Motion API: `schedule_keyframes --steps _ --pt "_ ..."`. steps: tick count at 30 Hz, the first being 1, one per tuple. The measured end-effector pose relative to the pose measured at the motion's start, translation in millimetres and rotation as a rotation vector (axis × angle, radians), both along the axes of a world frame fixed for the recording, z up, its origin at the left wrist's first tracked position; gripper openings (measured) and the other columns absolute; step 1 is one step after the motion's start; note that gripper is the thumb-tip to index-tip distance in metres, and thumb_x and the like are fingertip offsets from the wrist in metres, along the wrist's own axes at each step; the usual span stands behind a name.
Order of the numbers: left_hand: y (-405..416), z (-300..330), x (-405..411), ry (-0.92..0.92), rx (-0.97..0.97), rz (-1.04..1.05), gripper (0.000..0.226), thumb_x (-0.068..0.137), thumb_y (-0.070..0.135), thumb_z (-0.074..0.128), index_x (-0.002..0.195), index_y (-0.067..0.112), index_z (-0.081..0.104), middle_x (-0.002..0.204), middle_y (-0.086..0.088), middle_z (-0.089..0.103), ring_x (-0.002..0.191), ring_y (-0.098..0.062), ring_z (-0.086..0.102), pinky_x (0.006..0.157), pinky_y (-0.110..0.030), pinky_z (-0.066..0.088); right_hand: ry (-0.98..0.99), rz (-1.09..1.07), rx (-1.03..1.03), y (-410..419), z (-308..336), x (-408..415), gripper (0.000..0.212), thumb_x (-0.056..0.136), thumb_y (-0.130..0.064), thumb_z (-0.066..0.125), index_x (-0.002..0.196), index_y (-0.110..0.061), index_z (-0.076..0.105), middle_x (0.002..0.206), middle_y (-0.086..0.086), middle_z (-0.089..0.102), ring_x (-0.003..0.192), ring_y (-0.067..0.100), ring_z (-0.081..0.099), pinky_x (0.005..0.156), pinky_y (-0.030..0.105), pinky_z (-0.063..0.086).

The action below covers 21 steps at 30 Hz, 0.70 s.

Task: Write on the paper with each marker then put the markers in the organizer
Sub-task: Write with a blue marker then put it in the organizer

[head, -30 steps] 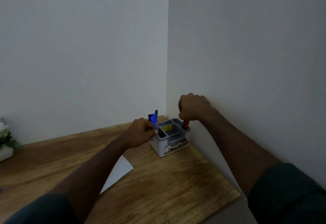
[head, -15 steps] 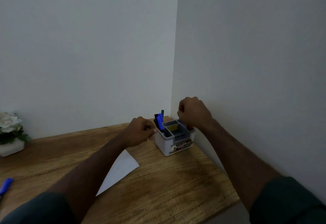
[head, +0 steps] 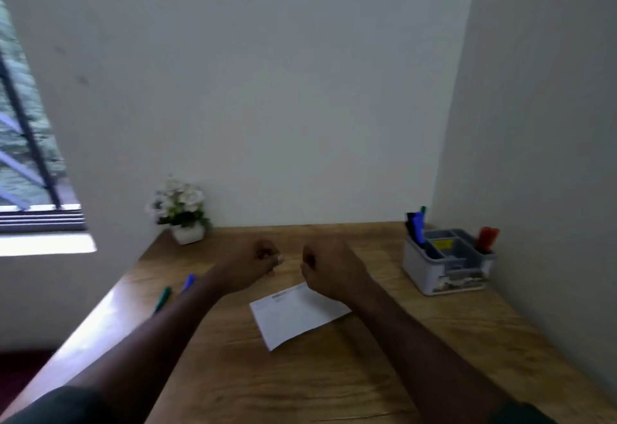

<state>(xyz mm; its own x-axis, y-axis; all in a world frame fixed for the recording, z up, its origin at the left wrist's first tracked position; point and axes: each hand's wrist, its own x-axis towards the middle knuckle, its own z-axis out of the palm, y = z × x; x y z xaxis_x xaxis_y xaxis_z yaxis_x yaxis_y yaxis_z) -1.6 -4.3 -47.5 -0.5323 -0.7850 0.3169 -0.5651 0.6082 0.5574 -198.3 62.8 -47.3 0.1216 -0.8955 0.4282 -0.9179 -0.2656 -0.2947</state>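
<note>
A: Table [head: 384, 373]?
B: Wood, visible grain, smooth, slight sheen, glossier glare along its left edge.
A: Paper [head: 293, 318]?
B: White sheet, matt, flat, faint print at the top.
A: Organizer [head: 447, 265]?
B: Plastic, grey and white, smooth, a printed label on the front.
A: Markers in it?
B: Blue marker [head: 418, 227] and red marker [head: 486, 238], glossy plastic. Too blurred for more.
A: Flower pot [head: 188, 234]?
B: White, smooth; material unclear.
A: Walls [head: 267, 90]?
B: Matt painted, plain.
</note>
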Motion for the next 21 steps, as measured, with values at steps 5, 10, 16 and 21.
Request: schedule_keyframes --steps 5,10,16,21 --pt "6 -23 103 0.030 -0.061 0.329 0.017 0.082 0.013 0.070 0.066 0.018 0.068 0.065 0.001 0.067 0.065 -0.015 0.063 0.064 -0.034 0.050 0.004 0.216 0.075 -10 -26 86 0.018 0.085 -0.018 0.055 0.098 -0.016 0.067 0.102 0.005 0.067 0.096 0.024 0.060 0.081 0.035 0.049" --pt "11 -46 161 0.058 -0.072 0.505 0.022 0.078 0.005 0.067 0.082 0.026 0.072 0.076 0.012 0.065 0.066 -0.004 0.055 0.063 -0.022 0.041 -0.031 0.311 0.118 -13 -37 154 0.026 0.092 -0.022 0.049 0.113 -0.022 0.063 0.105 0.006 0.062 0.099 0.026 0.058 0.084 0.037 0.047" --pt "8 -55 174 0.130 -0.036 0.503 0.019 0.082 0.006 0.067 0.087 0.024 0.074 0.081 0.009 0.070 0.072 -0.004 0.061 0.065 -0.020 0.044 -0.185 0.040 0.262 -24 -35 206 0.029 0.090 -0.042 0.057 0.110 -0.020 0.055 0.111 0.008 0.059 0.103 0.028 0.058 0.077 0.037 0.050" --pt "5 -57 170 0.161 -0.049 0.430 0.018 0.081 0.007 0.068 0.087 0.024 0.073 0.080 0.011 0.068 0.074 -0.002 0.060 0.069 -0.023 0.046 -0.138 -0.080 0.284 -36 -29 221 0.027 0.091 -0.025 0.061 0.116 -0.013 0.061 0.122 0.012 0.060 0.113 0.032 0.057 0.081 0.037 0.050"
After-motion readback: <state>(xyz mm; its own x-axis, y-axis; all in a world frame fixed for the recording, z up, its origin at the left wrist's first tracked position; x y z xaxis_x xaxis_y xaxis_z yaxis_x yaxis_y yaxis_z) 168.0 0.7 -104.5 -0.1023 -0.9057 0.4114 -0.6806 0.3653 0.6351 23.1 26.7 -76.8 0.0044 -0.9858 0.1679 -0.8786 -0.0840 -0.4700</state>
